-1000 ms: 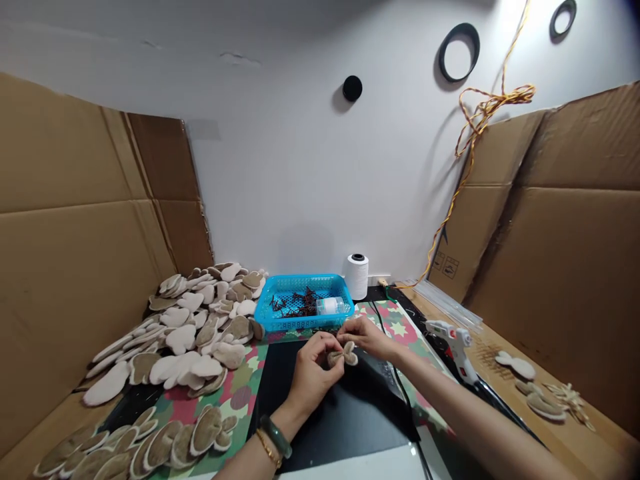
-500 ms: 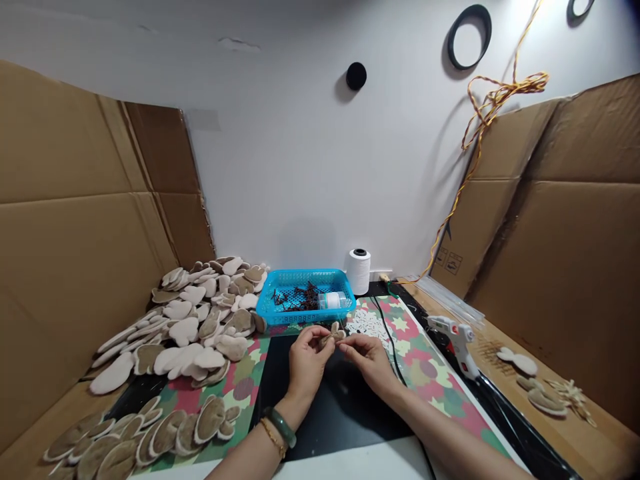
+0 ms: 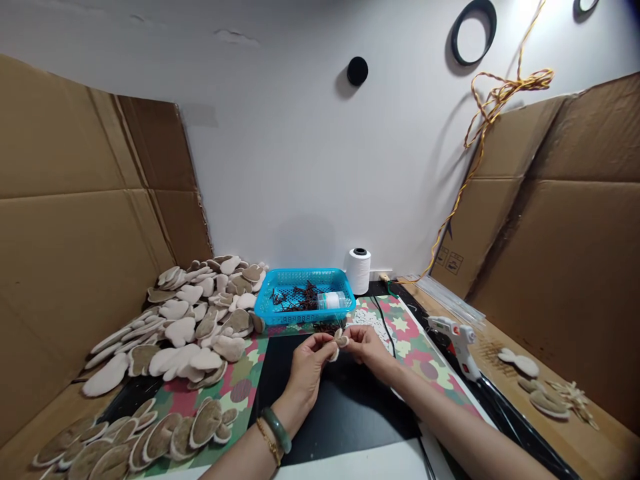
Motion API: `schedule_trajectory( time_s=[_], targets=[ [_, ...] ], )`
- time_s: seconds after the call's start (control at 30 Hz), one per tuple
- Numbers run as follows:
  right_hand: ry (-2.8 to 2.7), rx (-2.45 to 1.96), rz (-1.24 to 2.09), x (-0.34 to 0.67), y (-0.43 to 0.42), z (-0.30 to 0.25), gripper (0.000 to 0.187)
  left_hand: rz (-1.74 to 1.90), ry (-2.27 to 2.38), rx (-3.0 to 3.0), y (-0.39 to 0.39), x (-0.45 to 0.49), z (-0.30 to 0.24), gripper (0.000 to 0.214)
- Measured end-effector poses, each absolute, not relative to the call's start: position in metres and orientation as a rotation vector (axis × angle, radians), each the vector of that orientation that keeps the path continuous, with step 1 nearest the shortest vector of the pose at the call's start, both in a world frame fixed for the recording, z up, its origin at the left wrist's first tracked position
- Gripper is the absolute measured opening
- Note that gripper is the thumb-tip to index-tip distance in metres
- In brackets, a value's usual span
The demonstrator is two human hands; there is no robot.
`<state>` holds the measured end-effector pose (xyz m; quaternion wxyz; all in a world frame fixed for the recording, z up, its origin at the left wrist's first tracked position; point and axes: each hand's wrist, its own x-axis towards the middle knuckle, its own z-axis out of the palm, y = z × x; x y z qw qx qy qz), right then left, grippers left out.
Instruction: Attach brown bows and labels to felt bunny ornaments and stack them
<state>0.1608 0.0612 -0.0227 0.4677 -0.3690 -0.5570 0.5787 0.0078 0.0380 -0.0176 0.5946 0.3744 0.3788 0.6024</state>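
Note:
A small beige and white plush piece (image 3: 340,341) with rounded lobes is pinched between my two hands above the black mat (image 3: 340,413). My left hand (image 3: 308,367), with a green bangle and a gold bracelet at its wrist, grips the left side of the piece with thumb and fingers. From the other side, the fingertips of my right hand (image 3: 371,349) close on its right part. The fingers cover some of the piece. Just beyond the hands stands a blue basket (image 3: 280,320) holding dark brown wiry bits and a small white spool (image 3: 331,301).
Brown and white plush pieces (image 3: 183,331) are heaped at the left, with a row of more (image 3: 165,437) nearer me. A white thread cone (image 3: 359,272) stands behind. White bits (image 3: 369,323), a black cable, a glue gun (image 3: 459,340) and loose plush pieces (image 3: 549,403) lie to the right.
My right hand has come closer to my left, and the plush piece has turned and sits slightly lower between the fingers. The camera view has shifted slightly.

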Motion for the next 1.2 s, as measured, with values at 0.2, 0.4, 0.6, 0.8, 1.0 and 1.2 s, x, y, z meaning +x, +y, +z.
schedule_trajectory(
  time_s=[0.2,0.4,0.6,0.8,1.0,1.2],
  targets=[
    [-1.463,-0.875,1.307,0.154,0.076,-0.018,0.041,1.441,0.915,0.879,0.038,0.007,-0.017,0.023],
    [-1.49,-0.915,1.122,0.13,0.099,-0.018,0.032,1.345,0.898,0.999,0.027,0.01,-0.01,0.025],
    [-1.515,-0.902,1.01,0.138,0.104,0.018,0.026,1.429,0.881,1.332,0.017,0.013,-0.009,0.015],
    [-1.45,-0.925,0.932,0.172,0.066,0.015,0.045,1.539,0.919,1.331,0.027,0.009,-0.015,0.02],
    [-1.474,-0.914,1.105,0.164,0.047,-0.018,0.046,1.362,0.859,1.028,0.026,0.009,-0.016,0.042],
    [-1.364,-0.901,1.009,0.16,0.048,-0.021,0.041,1.185,0.809,0.788,0.025,0.012,-0.019,0.044]
  ],
)
